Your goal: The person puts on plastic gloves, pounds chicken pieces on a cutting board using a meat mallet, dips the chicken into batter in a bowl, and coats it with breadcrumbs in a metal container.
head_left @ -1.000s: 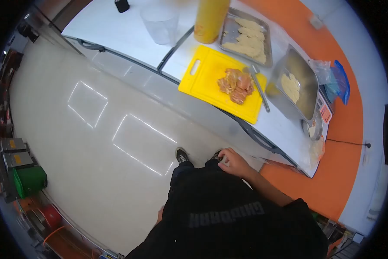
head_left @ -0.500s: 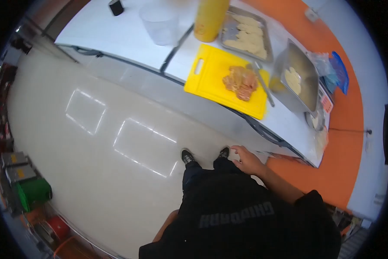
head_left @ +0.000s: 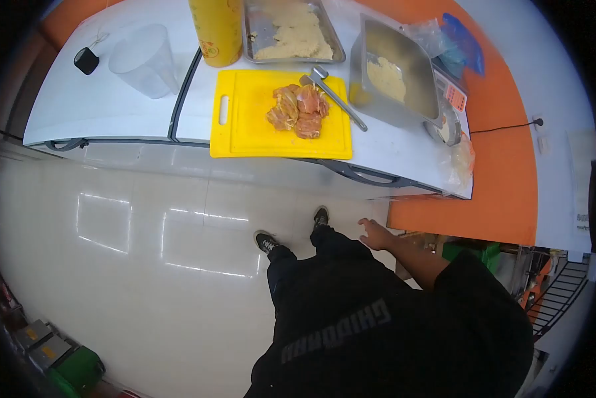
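My right hand hangs by my right side below the table edge, fingers loosely spread and nothing in them. My left hand is out of view. Ahead, a yellow cutting board lies at the table's front edge with several pieces of raw meat, likely chicken, grouped on it. A metal meat mallet rests slanted across the board's right edge. Behind the board is a metal tray with pale coated pieces. To the right stands a deep steel pan with pale crumbs or flour inside.
A yellow cylindrical container, a clear plastic jug and a small black device stand on the white table. Bags and a small bowl sit at the right. A green bin is lower left.
My view has turned right, so the table and board appear further left and more level. My left arm has gone out of view. The things on the table appear unmoved.
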Demonstrator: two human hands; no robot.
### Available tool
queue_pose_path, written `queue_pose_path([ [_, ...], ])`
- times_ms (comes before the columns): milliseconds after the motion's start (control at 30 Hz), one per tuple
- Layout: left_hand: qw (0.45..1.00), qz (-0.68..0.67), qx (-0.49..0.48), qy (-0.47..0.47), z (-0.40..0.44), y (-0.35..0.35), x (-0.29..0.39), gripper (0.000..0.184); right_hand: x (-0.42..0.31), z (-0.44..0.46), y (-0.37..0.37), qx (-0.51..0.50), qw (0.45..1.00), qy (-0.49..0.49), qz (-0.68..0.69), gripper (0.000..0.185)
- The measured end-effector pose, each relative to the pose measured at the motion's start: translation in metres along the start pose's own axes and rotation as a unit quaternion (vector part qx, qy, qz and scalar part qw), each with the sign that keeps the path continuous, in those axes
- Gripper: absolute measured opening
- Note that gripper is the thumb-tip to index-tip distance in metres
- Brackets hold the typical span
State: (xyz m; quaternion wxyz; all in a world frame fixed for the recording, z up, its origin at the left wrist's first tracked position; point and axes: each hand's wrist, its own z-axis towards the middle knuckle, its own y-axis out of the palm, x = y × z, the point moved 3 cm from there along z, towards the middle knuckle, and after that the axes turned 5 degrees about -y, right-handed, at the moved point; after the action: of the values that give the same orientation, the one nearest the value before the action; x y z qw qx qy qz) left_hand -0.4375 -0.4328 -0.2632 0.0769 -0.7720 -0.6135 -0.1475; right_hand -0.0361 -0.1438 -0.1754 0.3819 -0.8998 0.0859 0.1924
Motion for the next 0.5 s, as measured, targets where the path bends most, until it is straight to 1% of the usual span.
queue_pose_path([
  [133,1.0,-0.002,0.011,0.004,0.001,0.008,0.005,0.033,0.027,-0.008,-0.011,0.011,0.998,0.061,-0.015,0.055],
  [233,1.0,-0.004,0.02,0.005,0.003,0.018,0.007,0.033,0.039,-0.003,-0.01,0.031,0.997,0.072,0.01,0.052],
  [333,0.999,-0.007,0.032,0.008,0.004,0.034,0.014,0.032,0.039,0.013,-0.01,0.025,0.999,0.027,0.031,0.049],
  [433,0.999,-0.006,0.048,0.008,0.005,0.048,0.021,0.032,0.039,0.028,-0.012,0.032,0.995,-0.043,0.08,0.045],
  [500,0.998,-0.004,0.059,0.008,0.006,0.06,0.03,0.032,0.034,0.033,-0.024,0.013,0.995,-0.053,0.084,0.043],
])
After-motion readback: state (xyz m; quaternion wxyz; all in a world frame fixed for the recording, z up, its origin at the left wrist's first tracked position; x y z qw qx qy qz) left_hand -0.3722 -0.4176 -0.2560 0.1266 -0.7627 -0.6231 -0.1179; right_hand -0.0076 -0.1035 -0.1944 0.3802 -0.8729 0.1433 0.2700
